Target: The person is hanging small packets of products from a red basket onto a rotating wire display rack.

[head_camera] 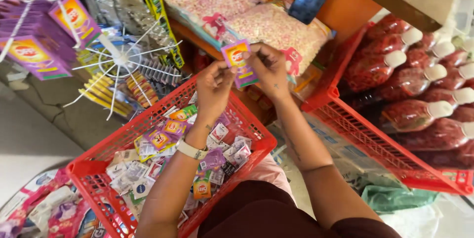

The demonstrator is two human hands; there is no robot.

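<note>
1. Both hands are raised together over the red basket. The left hand pinches the left edge of a small purple sachet between thumb and fingertips, and the right hand pinches its right edge the same way, so each grip is closed on the sachet.
2. The sachet hangs upright between the two grips, its printed face turned to the camera, clear of everything below it.
3. It looks like a thin foil or plastic packet: very light, limp rather than stiff, and probably a little slick. A pinch at the sealed side or top margin seems the surest hold, since the filled middle would likely give under pressure.
4. Just below the left grip, the basket holds a loose heap of mixed sachets, purple, white and orange, lying flat and overlapping. A pale wristband sits on the left wrist above them.
5. Beyond the grips lie large bags of pink-and-white sweets.
6. Far to the left of the grips, a white wire rack carries more purple sachets clipped to its arms.
7. To the right of the right grip, a second red crate holds red-filled bottles with white caps.
</note>
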